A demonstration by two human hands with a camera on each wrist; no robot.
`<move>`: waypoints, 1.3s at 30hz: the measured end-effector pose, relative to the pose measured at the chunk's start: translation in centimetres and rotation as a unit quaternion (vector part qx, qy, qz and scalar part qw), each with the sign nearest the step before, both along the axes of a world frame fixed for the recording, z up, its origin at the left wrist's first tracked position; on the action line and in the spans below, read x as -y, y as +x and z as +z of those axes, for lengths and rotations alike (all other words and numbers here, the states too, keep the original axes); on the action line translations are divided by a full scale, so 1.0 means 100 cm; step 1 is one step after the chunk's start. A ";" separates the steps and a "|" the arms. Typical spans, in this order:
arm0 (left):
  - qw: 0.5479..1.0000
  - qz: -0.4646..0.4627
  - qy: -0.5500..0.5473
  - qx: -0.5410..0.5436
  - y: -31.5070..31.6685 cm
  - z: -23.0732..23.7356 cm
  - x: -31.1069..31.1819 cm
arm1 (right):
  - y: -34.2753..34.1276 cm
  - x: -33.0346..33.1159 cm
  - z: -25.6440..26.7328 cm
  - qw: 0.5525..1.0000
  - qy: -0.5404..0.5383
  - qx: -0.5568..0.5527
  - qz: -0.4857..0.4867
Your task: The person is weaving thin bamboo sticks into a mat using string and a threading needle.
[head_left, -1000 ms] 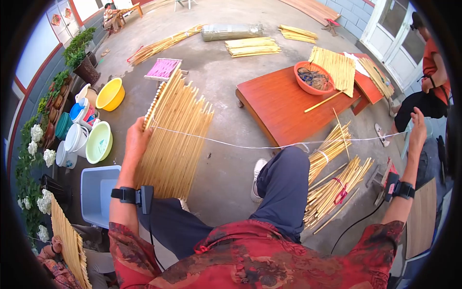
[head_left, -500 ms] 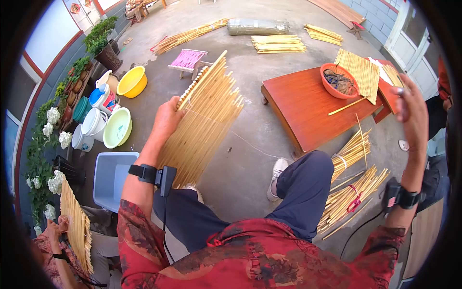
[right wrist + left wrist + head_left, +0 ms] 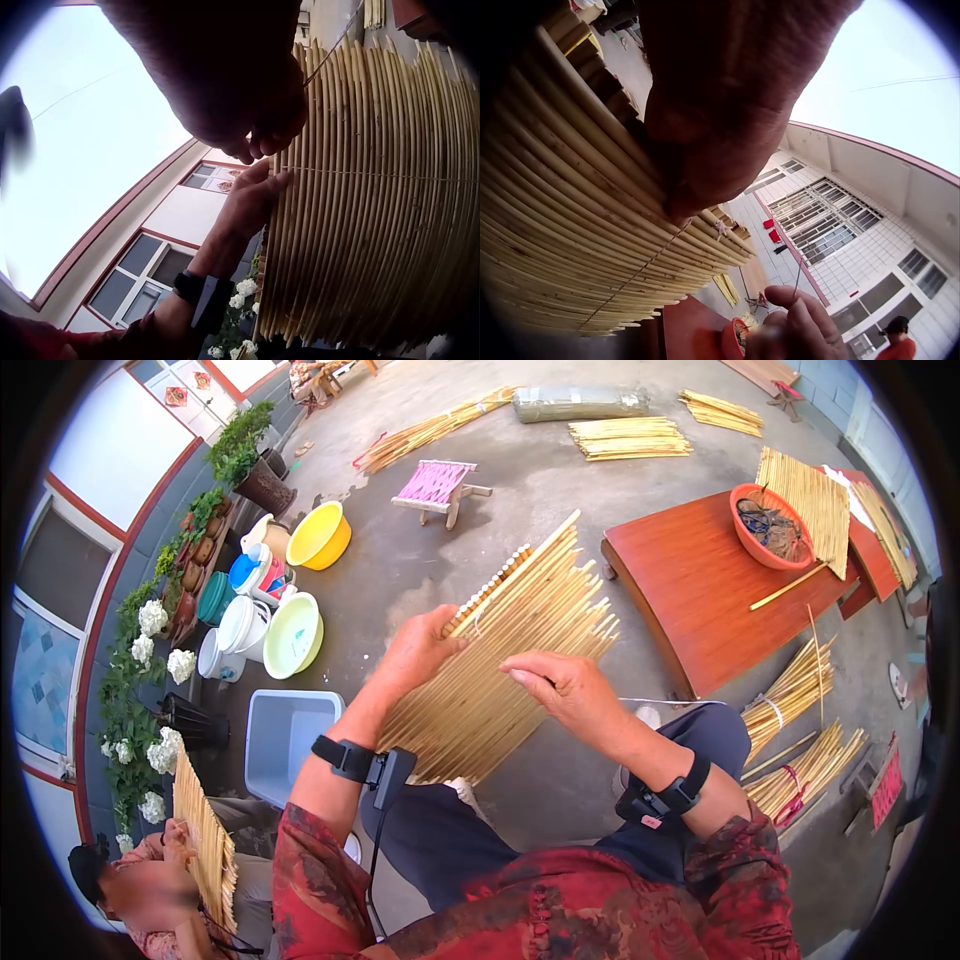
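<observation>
A: Half a second ago your right hand (image 3: 570, 695) was raised out at the far right; now it is in over the stick mat (image 3: 470, 690), near your left hand (image 3: 415, 650)

B: And your fingers?

A: Your right thumb and fingertips meet in a pinch on the white string (image 3: 690, 704). Your left hand grips the mat's upper edge, as it did then

B: Where does the mat sit before you?

A: It slants up from beside your left leg (image 3: 430, 830), between the blue basin (image 3: 290, 745) and the red table (image 3: 700, 600)

B: What is hard to see?

A: Your left fingers behind the mat are hidden. The left wrist view cuts your right hand off at the bottom; the right wrist view leaves its fingertips dark

B: And your room?

A: Grey floor (image 3: 635, 665) shows between the mat's ragged right-hand ends and the table; the basin stands left of your left forearm
</observation>
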State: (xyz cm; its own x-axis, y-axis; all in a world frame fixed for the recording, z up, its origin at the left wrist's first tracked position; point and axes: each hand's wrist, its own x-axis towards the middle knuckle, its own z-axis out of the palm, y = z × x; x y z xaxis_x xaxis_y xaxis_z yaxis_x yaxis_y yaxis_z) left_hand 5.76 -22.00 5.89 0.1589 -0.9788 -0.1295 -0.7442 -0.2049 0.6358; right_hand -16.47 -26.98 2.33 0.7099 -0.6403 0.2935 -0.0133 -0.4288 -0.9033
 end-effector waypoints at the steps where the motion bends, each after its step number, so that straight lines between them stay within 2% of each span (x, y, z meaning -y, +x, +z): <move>1: 1.000 0.011 0.000 -0.028 0.000 -0.001 0.002 | 0.006 0.000 -0.008 1.000 0.006 0.002 -0.005; 4: 0.998 0.023 0.004 -0.057 0.004 -0.005 0.005 | 0.022 0.000 -0.026 0.998 0.054 -0.015 -0.023; 6: 0.998 0.017 0.011 -0.052 0.009 -0.002 0.006 | 0.032 -0.003 -0.033 0.996 0.029 0.014 -0.079; 9: 0.997 0.024 -0.003 -0.074 0.013 0.004 0.004 | 0.044 -0.001 -0.039 0.996 -0.014 0.017 -0.092; 12: 0.996 0.041 0.016 -0.074 0.018 0.007 0.000 | 0.053 0.004 -0.038 0.997 -0.043 0.013 -0.060; 15: 0.991 0.038 0.031 -0.123 0.019 0.009 0.003 | 0.058 0.006 -0.035 0.999 -0.024 0.011 -0.043; 19: 0.996 0.027 0.041 -0.076 0.025 0.007 0.003 | 0.061 0.009 -0.039 0.998 -0.043 0.020 -0.050; 22: 0.992 0.026 0.041 -0.114 0.029 0.004 0.004 | 0.062 0.010 -0.044 0.996 -0.039 0.051 -0.061; 28: 0.988 0.038 0.031 -0.148 0.031 0.005 0.003 | 0.068 0.015 -0.045 0.997 -0.054 0.034 -0.053; 30: 0.984 0.057 0.061 -0.158 0.028 0.008 0.004 | 0.066 0.016 -0.044 0.999 -0.038 -0.001 -0.018; 33: 0.987 0.047 0.047 -0.147 0.029 0.006 0.003 | 0.070 0.017 -0.044 0.999 -0.037 -0.012 -0.009; 37: 0.987 0.051 0.043 -0.149 0.030 0.005 0.003 | 0.078 0.016 -0.055 0.995 -0.077 0.053 -0.045; 39: 0.980 0.067 0.054 -0.180 0.030 0.004 0.003 | 0.074 0.019 -0.051 0.998 -0.058 -0.015 -0.001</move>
State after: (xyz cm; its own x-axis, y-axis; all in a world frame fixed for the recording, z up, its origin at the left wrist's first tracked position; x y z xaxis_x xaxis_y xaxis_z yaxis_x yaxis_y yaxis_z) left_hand 8.76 -22.33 6.29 0.2106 -0.9298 -0.3017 -0.4370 -0.3656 0.8218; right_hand -9.03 -28.87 -2.81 0.7186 -0.6042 0.3443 -0.0406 -0.5307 -0.8466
